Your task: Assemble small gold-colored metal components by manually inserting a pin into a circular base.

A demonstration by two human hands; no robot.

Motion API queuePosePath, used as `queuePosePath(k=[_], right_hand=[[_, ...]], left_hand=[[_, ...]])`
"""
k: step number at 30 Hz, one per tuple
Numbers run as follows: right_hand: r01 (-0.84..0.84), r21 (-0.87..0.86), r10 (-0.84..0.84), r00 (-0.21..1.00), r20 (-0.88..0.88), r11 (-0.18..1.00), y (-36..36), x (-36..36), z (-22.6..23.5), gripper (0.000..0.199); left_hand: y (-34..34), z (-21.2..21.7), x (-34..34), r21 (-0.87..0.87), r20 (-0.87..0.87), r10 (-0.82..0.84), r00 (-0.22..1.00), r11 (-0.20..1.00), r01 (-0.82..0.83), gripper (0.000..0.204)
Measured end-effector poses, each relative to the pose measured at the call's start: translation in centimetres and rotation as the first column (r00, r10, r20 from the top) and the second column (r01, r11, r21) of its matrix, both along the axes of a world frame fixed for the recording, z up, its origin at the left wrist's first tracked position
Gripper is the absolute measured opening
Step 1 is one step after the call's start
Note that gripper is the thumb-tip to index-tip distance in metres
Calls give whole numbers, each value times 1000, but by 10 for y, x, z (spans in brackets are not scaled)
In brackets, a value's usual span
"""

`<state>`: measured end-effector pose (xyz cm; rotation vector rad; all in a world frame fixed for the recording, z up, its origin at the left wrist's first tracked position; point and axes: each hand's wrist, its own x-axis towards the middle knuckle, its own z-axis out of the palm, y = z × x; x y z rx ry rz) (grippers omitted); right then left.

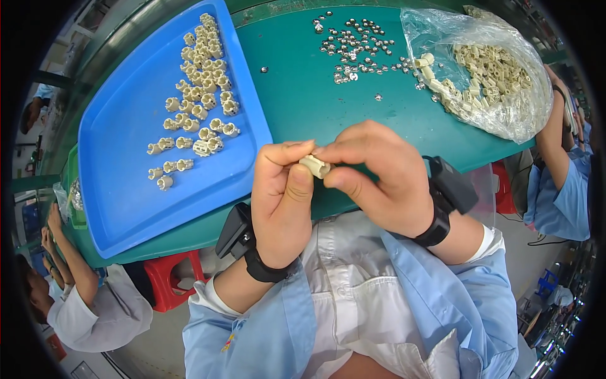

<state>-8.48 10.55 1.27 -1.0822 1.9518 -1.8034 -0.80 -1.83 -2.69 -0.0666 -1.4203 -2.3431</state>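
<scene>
I see the plug (315, 166), a small cream plastic piece, pinched between both hands over the near edge of the desk (303, 95). My left hand (282, 201) curls closed on its left end; my right hand (379, 177) grips the right end with thumb and forefinger. Its long axis runs left to right, tilted slightly. The tray (126, 189) lies left, the bag (499, 69) far right, with bare desk between.

Most of that little cream plastic part (315, 166) is buried under the fingers (353, 151); silver bits (353, 47) at 12 o'clock are too tiny to make out.
</scene>
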Motion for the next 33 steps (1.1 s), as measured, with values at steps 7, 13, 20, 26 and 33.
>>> queuePosePath(k=[7, 13, 20, 26, 33], right_hand=[[154, 51, -90, 780, -619, 987, -2, -4, 11, 29], [170, 91, -74, 768, -636, 981, -13, -18, 35, 23], [96, 163, 54, 685, -726, 982, -74, -56, 56, 18], [-54, 400, 349, 605, -716, 915, -130, -60, 42, 16], [-50, 516, 458, 537, -708, 855, -142, -60, 35, 15]], left_hand=[[0, 7, 0, 86, 1, -117, 993, 989, 116, 21], [7, 13, -4, 136, 25, 14, 1000, 991, -17, 21], [6, 10, 0, 53, 48, -35, 998, 998, 33, 19], [7, 6, 0, -2, 22, -103, 994, 995, 103, 17], [0, 10, 3, -65, 2, -122, 993, 990, 122, 15]])
